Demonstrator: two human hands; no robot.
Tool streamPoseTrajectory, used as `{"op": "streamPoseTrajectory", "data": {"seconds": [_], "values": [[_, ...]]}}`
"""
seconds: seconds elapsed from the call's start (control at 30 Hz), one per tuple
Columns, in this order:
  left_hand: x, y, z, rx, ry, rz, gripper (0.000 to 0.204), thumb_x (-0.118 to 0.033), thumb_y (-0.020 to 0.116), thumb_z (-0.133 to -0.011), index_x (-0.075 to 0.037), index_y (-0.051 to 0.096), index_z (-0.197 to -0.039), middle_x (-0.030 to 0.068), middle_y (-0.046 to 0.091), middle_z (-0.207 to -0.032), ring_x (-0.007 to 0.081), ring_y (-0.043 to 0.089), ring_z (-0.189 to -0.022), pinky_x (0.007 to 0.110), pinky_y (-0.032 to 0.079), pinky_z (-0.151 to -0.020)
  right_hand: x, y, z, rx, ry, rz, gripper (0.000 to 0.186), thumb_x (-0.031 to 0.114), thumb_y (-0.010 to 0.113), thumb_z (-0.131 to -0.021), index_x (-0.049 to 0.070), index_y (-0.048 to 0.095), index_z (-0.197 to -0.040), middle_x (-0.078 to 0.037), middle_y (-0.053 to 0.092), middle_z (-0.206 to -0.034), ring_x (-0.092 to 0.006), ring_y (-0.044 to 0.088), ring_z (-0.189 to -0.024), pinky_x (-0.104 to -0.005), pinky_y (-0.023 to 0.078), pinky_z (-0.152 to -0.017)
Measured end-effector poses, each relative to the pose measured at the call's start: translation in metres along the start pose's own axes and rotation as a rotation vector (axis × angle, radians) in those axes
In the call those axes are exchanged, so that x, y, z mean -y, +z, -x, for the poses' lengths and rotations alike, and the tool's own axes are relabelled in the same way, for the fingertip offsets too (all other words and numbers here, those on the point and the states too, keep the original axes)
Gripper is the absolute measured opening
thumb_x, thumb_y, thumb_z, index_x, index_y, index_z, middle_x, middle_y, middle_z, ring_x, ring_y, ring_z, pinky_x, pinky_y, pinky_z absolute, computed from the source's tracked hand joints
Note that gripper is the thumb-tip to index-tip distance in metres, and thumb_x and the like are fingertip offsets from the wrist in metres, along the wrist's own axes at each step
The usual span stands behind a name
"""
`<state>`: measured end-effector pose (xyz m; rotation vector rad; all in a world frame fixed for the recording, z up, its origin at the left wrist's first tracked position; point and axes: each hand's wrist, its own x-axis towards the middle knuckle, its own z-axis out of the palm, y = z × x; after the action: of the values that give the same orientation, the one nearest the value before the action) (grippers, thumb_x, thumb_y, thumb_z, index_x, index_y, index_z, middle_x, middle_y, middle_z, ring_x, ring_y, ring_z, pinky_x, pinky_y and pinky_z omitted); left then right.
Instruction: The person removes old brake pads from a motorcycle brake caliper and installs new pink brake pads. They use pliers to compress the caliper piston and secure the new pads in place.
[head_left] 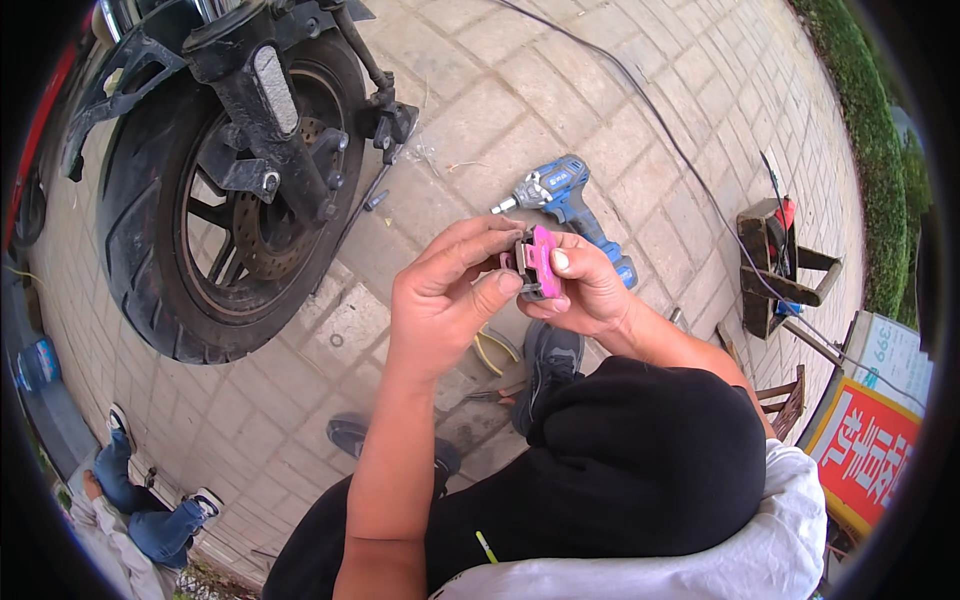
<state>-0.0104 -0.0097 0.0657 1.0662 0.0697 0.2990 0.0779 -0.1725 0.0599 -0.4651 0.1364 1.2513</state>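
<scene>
In front of me, near the middle of the view, I hold a small pink-and-dark metal brake pad piece [540, 262] in both hands. My left hand [445, 295] pinches its dark left side, with the thumb low on it and the fingers along the top. My right hand [590, 295] grips the pink right side, thumb on its face. Just beyond my hands a blue-and-silver cordless impact wrench [570, 210] lies on the paving, partly hidden by them. A motorcycle front wheel [160, 280] with a brake disc [268, 255] stands at the upper left.
A wooden tool box [760, 310] stands at right, crossed by a black cable [660, 110]. Yellow-handled pliers [495, 355] lie near my shoes [545, 365]. Signs [855, 445] stand at the right edge. Another person's jeans and shoes [165, 530] appear at lower left.
</scene>
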Motion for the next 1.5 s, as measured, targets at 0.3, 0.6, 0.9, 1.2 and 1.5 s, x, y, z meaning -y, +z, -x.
{"op": "streamPoseTrajectory", "data": {"seconds": [0.3,0.6,0.9,1.2,1.5], "values": [[-0.003,0.013,-0.003,-0.095,-0.072,0.176,0.028,0.004,0.065,-0.087,0.005,0.063,-0.115,0.0157,0.059,-0.120,0.0208,0.061,-0.106,0.033,0.051,-0.091,0.002,-0.011,0.001,0.066,-0.045,-0.024,0.030,0.023,0.069,-0.086,0.001,0.062,-0.105,-0.003,0.060,-0.080,-0.0092,0.044,-0.055,-0.0236,0.036,-0.051],[-0.020,0.031,0.001,-0.243,-0.108,-0.034,0.014,0.002,0.062,-0.089,0.006,0.063,-0.102,0.0086,0.064,-0.099,0.0124,0.061,-0.092,0.026,0.050,-0.082,0.005,-0.009,0.001,0.092,-0.065,0.000,0.040,0.027,0.070,-0.084,0.000,0.061,-0.112,-0.002,0.060,-0.079,-0.0089,0.044,-0.054,-0.0245,0.036,-0.052],[-0.038,0.040,0.001,-0.301,-0.349,0.021,0.010,0.001,0.060,-0.089,0.006,0.063,-0.098,0.0075,0.066,-0.091,0.0102,0.060,-0.081,0.025,0.048,-0.076,0.006,-0.003,-0.003,-0.065,-0.177,0.114,0.040,0.023,0.067,-0.088,-0.003,0.058,-0.117,-0.002,0.060,-0.076,-0.0085,0.047,-0.056,-0.0256,0.040,-0.057],[-0.019,0.042,0.004,-0.450,-0.445,0.234,0.014,0.001,0.059,-0.087,0.006,0.062,-0.101,0.0103,0.067,-0.093,0.0131,0.062,-0.082,0.028,0.050,-0.079,0.006,0.002,-0.007,-0.143,-0.263,0.183,0.035,0.022,0.067,-0.088,-0.002,0.061,-0.114,-0.002,0.062,-0.079,-0.0075,0.047,-0.060,-0.0230,0.040,-0.059],[-0.012,0.049,0.006,-0.524,-0.351,0.128,0.019,0.002,0.058,-0.088,0.007,0.061,-0.106,0.0138,0.067,-0.099,0.0212,0.066,-0.091,0.035,0.053,-0.087,0.007,0.005,-0.006,-0.226,-0.320,0.235,0.025,0.018,0.067,-0.087,-0.001,0.064,-0.104,-0.004,0.065,-0.082,-0.0085,0.051,-0.061,-0.0231,0.042,-0.058]]}}
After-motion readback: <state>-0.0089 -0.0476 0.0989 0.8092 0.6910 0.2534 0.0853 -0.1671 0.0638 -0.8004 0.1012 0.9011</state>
